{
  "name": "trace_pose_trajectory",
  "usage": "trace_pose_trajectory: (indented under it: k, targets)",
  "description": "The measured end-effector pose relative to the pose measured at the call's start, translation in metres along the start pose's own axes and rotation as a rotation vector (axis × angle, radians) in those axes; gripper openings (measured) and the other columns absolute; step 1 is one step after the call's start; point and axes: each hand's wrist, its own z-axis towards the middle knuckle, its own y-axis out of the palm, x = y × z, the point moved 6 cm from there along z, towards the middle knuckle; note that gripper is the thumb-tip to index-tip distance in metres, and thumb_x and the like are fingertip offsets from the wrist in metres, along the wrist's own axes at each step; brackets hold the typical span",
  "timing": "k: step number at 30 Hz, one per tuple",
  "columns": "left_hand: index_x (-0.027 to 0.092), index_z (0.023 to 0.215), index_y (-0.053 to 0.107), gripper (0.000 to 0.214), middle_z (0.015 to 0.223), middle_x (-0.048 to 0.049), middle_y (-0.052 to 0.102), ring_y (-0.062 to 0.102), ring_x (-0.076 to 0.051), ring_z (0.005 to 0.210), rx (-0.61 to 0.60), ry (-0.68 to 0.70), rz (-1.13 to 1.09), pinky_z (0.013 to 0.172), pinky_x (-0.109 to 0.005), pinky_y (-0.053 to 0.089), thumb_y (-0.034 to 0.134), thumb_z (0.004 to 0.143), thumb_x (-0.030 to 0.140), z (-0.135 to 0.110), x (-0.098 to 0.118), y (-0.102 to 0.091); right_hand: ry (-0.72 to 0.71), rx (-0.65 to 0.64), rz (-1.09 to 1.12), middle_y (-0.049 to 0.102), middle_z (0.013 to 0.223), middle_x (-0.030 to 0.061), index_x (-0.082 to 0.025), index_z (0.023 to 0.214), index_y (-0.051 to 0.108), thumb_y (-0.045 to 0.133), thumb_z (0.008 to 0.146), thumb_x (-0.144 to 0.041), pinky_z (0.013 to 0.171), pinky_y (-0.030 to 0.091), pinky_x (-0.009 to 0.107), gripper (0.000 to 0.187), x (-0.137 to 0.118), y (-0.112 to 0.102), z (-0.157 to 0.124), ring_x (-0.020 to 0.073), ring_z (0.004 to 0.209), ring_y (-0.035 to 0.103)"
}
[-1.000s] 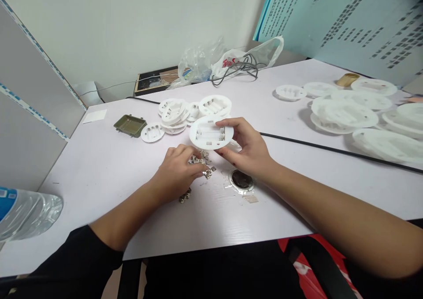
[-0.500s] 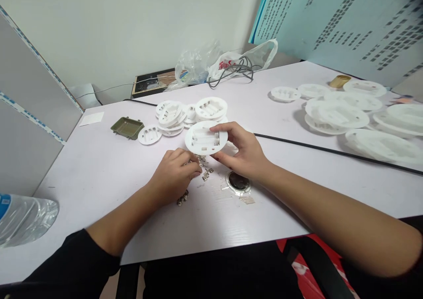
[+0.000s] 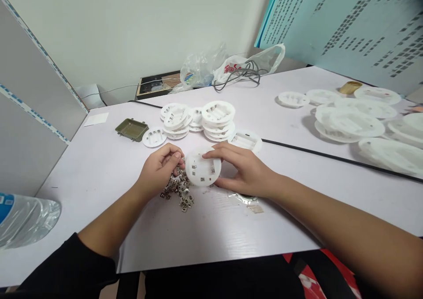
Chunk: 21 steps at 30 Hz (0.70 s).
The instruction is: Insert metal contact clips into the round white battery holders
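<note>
While the left hand (image 3: 160, 170) pinches shut over metal contact clips (image 3: 178, 192) on the bench (image 3: 191, 233), its catch too small to tell, the white battery-holder disc (image 3: 202, 171) beside them is clamped at its rim by the right hand (image 3: 246, 171); light, stiff plastic, probably best edge-held.

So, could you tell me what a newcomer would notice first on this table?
Dead centre, the right hand grips a small white disc while the left hand curls over a heap of metal clips. Behind them stand stacks of white battery holders; larger white discs lie at far right.
</note>
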Motion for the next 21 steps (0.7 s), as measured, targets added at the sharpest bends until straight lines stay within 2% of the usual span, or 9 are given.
trace_pose_trajectory:
  k: [3, 6, 11, 13, 16, 21]
  targets:
    - [0.018, 0.082, 0.066, 0.016, 0.071, -0.0016, 0.07, 0.059, -0.011, 0.054, -0.003, 0.04, 0.074, 0.05, -0.022, 0.051, 0.06, 0.094, 0.027, -0.0022, 0.003, 0.0008, 0.002, -0.028, -0.001, 0.071, 0.106, 0.0096, -0.022, 0.122, 0.062, 0.07, 0.089, -0.026, 0.078, 0.058, 0.036, 0.034, -0.0027, 0.0011, 0.0003, 0.0231, 0.092, 0.069]
    - [0.018, 0.091, 0.073, 0.017, 0.07, -0.0017, 0.071, 0.062, -0.013, 0.056, -0.046, 0.08, 0.119, 0.05, -0.023, 0.053, 0.061, 0.095, 0.03, -0.0015, 0.0027, 0.0013, 0.006, -0.046, -0.014, 0.071, 0.105, 0.0099, -0.022, 0.121, 0.062, 0.07, 0.089, -0.027, 0.077, 0.058, 0.035, 0.034, -0.0029, 0.0016, 0.0006, 0.0231, 0.092, 0.069]
    - [0.021, 0.095, 0.08, 0.016, 0.09, -0.0067, 0.074, 0.071, -0.017, 0.079, -0.009, 0.293, 0.292, 0.066, -0.028, 0.06, 0.066, 0.094, 0.028, 0.0001, 0.0058, -0.0025, -0.012, -0.046, -0.006, 0.07, 0.103, 0.0094, -0.021, 0.12, 0.062, 0.07, 0.09, -0.027, 0.075, 0.058, 0.034, 0.032, -0.0039, 0.0023, 0.0008, 0.0218, 0.089, 0.068]
    - [0.022, 0.097, 0.08, 0.015, 0.091, -0.0067, 0.074, 0.07, -0.016, 0.074, -0.016, 0.324, 0.276, 0.063, -0.028, 0.061, 0.066, 0.095, 0.025, 0.0, 0.004, -0.0026, -0.01, -0.046, -0.004, 0.07, 0.103, 0.0093, -0.021, 0.12, 0.062, 0.07, 0.09, -0.026, 0.075, 0.058, 0.034, 0.032, -0.0037, 0.0027, 0.0007, 0.0216, 0.089, 0.068]
    - [0.023, 0.103, 0.08, 0.018, 0.081, -0.0037, 0.071, 0.064, -0.012, 0.06, -0.029, 0.324, 0.247, 0.055, -0.025, 0.058, 0.064, 0.095, 0.02, -0.0001, 0.0003, -0.0027, -0.001, -0.051, -0.011, 0.07, 0.104, 0.0092, -0.022, 0.12, 0.061, 0.071, 0.089, -0.026, 0.074, 0.058, 0.034, 0.033, -0.0028, 0.0029, 0.0003, 0.0217, 0.089, 0.068]
    - [0.026, 0.11, 0.08, 0.03, 0.077, -0.0016, 0.066, 0.065, -0.013, 0.067, -0.039, 0.391, 0.281, 0.06, -0.027, 0.059, 0.06, 0.093, 0.01, -0.0014, 0.0011, -0.0025, 0.01, -0.053, -0.018, 0.07, 0.105, 0.0098, -0.022, 0.122, 0.063, 0.071, 0.088, -0.026, 0.077, 0.059, 0.037, 0.035, -0.0019, 0.0025, -0.0006, 0.0234, 0.092, 0.069]
